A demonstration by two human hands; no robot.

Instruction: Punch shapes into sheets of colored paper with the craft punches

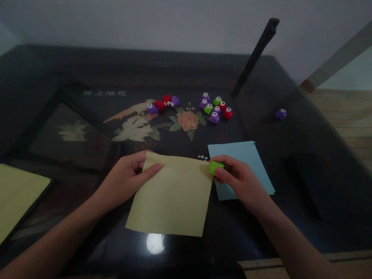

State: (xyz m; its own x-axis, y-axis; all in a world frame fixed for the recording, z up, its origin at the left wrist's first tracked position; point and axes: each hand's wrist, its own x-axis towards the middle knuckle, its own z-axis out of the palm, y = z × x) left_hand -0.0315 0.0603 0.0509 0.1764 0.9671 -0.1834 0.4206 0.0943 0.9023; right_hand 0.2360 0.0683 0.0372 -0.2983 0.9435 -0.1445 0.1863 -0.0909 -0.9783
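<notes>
My left hand pinches the upper left corner of a pale yellow sheet of paper, thumb on top. In my right hand is a small green craft paper punch, gripped between thumb and fingers at the sheet's upper right corner. How far the paper sits inside the punch is hidden. Light blue paper lies on the table partly beneath my right hand. Tiny pale cut-out shapes lie just beyond the yellow sheet's top edge.
Several purple, red and green punches cluster at the back of the dark glossy table. One purple punch sits apart at right. More yellow paper lies at left. A dark upright post rises behind.
</notes>
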